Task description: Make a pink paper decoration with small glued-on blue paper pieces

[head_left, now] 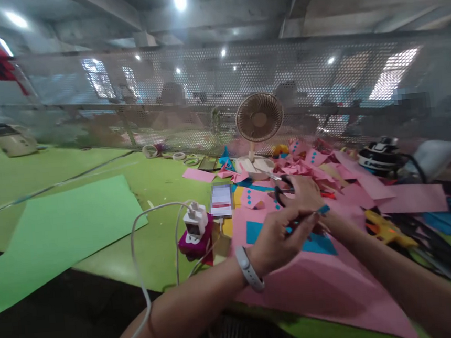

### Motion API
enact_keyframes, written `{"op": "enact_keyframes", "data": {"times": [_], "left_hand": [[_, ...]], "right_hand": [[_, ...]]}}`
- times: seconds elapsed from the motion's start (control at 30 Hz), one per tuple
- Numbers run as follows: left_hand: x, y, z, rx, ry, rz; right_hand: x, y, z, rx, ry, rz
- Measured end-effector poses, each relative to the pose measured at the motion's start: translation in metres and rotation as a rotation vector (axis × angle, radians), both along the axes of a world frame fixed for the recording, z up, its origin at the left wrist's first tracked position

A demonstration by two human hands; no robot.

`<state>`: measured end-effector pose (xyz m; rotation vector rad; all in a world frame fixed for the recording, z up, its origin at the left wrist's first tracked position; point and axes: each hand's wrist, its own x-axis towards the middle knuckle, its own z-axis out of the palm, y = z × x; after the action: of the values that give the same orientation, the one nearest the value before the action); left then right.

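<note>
My left hand (281, 238), with a pale wristband, is closed in a pinch over the pink paper. A small blue strip of paper (323, 209) sticks out from its fingertips. Just beyond it, my right hand (304, 193) has its fingers at the black handles of a pair of scissors (284, 187), whose blades point away from me. Under both hands lies a large pink sheet (318, 287), with a blue paper rectangle (255, 232) on it that my left hand partly covers. A pink piece with blue diamonds (254, 198) lies beside the scissors.
A small fan (259, 117) stands behind heaped pink scraps (328, 168). Left of my hands are a phone (221, 200) and white chargers (195, 221) on a purple block, with a cable crossing my left forearm. A green sheet (73, 229) lies left; a yellow tool (389, 231) lies right.
</note>
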<state>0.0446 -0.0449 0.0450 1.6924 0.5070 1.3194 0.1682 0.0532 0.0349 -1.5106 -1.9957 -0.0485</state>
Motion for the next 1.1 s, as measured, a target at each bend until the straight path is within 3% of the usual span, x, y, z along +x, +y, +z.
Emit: {"op": "enact_keyframes", "data": {"times": [0.17,0.27,0.47,0.87,1.1], "left_hand": [[0.005,0.013,-0.007,-0.181,-0.062,0.047],[0.009,0.022,-0.013,-0.306,-0.095,0.086],[0.009,0.032,-0.018,-0.478,-0.098,0.067],[0.002,0.033,-0.015,-0.581,-0.173,-0.002],[0.0,0.033,-0.014,-0.591,-0.193,-0.024]], "right_hand": [[0.064,-0.042,-0.015,-0.254,0.332,0.187],[0.078,-0.063,-0.023,-0.461,0.491,0.266],[0.087,-0.083,-0.027,-0.686,0.606,0.4],[0.092,-0.085,-0.016,-0.768,0.672,0.409],[0.099,-0.082,-0.011,-0.723,0.65,0.381]]}}
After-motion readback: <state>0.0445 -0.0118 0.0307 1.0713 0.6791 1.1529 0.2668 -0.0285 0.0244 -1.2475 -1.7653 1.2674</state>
